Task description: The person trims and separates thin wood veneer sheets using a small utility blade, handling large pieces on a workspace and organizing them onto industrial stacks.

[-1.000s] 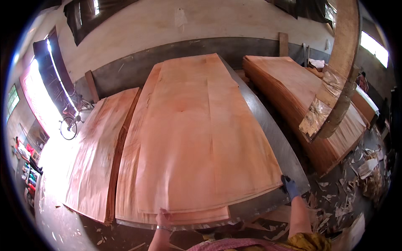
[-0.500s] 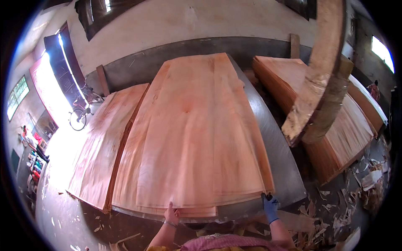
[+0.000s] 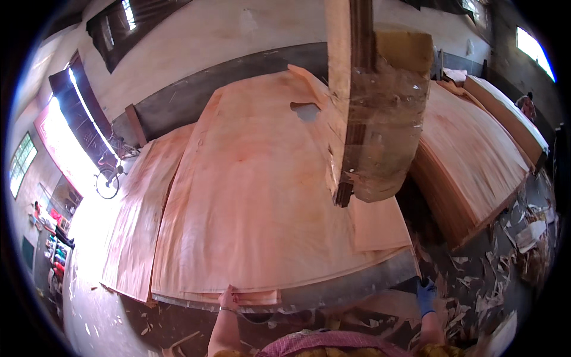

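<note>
A broad, pale orange wood veneer sheet [image 3: 256,196] covers most of the grey table top [image 3: 351,288] in front of me. My bare left hand [image 3: 228,298] is closed at its front edge, fingertips gripping the sheet's margin above a narrower strip of veneer [image 3: 262,297]. My right hand [image 3: 426,296], in a blue glove with dark fingers, is at the table's front right corner; its fingers are too small to read. Between the hands, bare grey table shows along the front. A separate veneer piece [image 3: 380,226] lies at the right, partly hidden by a hanging post.
The taped wooden post [image 3: 380,119] hangs over the table's right half. Veneer stacks stand at left [image 3: 140,220] and right [image 3: 476,160]. Wood scraps [image 3: 476,297] litter the floor at right. A bicycle [image 3: 109,178] and a person [image 3: 50,220] are far left; another person [image 3: 526,106] is far right.
My right hand has moved right, from the veneer's front right corner to the table corner. The veneer surface has spread rightward, its far right edge now raised. My view has shifted right.
</note>
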Available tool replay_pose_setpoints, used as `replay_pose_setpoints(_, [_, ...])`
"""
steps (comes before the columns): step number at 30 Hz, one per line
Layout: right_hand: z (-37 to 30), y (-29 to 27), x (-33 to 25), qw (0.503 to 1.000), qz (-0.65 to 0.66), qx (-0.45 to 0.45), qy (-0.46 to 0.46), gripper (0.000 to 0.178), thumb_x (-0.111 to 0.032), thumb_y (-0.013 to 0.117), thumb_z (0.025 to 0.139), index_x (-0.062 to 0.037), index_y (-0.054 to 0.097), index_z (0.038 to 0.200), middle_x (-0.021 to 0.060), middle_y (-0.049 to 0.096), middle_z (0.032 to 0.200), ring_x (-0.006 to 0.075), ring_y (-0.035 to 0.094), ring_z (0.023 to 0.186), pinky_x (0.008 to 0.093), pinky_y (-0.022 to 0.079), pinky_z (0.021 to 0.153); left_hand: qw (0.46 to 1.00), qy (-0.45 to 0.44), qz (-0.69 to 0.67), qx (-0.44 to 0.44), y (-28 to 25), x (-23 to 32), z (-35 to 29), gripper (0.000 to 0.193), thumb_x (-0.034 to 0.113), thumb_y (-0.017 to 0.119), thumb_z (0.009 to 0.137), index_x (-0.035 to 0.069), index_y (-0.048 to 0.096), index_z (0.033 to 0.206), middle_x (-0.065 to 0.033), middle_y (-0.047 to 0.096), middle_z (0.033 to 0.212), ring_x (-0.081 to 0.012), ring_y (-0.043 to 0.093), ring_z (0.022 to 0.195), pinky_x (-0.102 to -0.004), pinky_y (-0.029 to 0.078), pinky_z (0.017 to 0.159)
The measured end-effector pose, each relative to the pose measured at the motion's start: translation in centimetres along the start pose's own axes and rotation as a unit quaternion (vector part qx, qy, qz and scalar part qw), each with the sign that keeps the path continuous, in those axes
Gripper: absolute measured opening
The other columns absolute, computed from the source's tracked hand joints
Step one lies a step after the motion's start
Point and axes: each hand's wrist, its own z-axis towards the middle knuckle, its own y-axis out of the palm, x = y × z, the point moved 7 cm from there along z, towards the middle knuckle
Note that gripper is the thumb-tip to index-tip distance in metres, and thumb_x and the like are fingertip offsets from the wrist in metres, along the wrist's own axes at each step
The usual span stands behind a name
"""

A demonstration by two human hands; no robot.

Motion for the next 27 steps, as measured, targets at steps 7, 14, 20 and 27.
replay_pose_setpoints(7, [-3.5,-4.3,8.0,0.998,-0.037,-0.013,0.057,0.035,-0.032,0.070,0.087,-0.0019,0.059,0.073,0.0131,0.058,0.061,0.0259,0.057,0.053,0.0395,0.045,0.054,0.999,0.013,-0.026,-0.034,1.5,0.0,-0.3,0.021,0.022,0.074,0.086,0.008,0.060,0.081,-0.0019,0.056,0.065,-0.0102,0.037,0.038,-0.0241,0.033,0.034])
replay_pose_setpoints(14, [-6.6,-8.8,0.7,0.983,-0.037,-0.092,0.155,0.041,-0.042,0.067,0.089,-0.0043,0.061,0.073,0.0124,0.060,0.060,0.0262,0.060,0.053,0.0386,0.048,0.055,0.992,0.100,-0.077,0.007,-1.0,1.2,0.4,0.024,0.023,0.070,0.089,0.008,0.053,0.081,-0.0018,0.056,0.064,-0.0110,0.040,0.039,-0.0257,0.034,0.034])
replay_pose_setpoints(20, [-7.1,-3.6,7.6,0.998,-0.034,-0.039,0.031,0.026,-0.034,0.066,0.090,-0.0090,0.059,0.085,0.0019,0.054,0.058,0.0154,0.053,0.044,0.0326,0.043,0.044,0.996,0.069,-0.062,0.005,1.9,-1.7,0.4,0.026,0.023,0.067,0.091,0.008,0.049,0.081,-0.0026,0.057,0.067,-0.0126,0.050,0.048,-0.0268,0.036,0.034])
replay_pose_setpoints(27, [-15.5,14.0,-25.2,0.867,0.329,-0.330,0.176,0.017,-0.026,0.067,0.091,-0.0102,0.072,0.096,-0.0054,0.058,0.069,0.0066,0.048,0.056,0.0252,0.040,0.049,0.992,0.091,-0.047,0.067,0.5,2.3,-1.3,0.022,0.023,0.063,0.094,0.009,0.052,0.081,-0.0015,0.055,0.064,-0.0123,0.049,0.047,-0.0263,0.037,0.035])
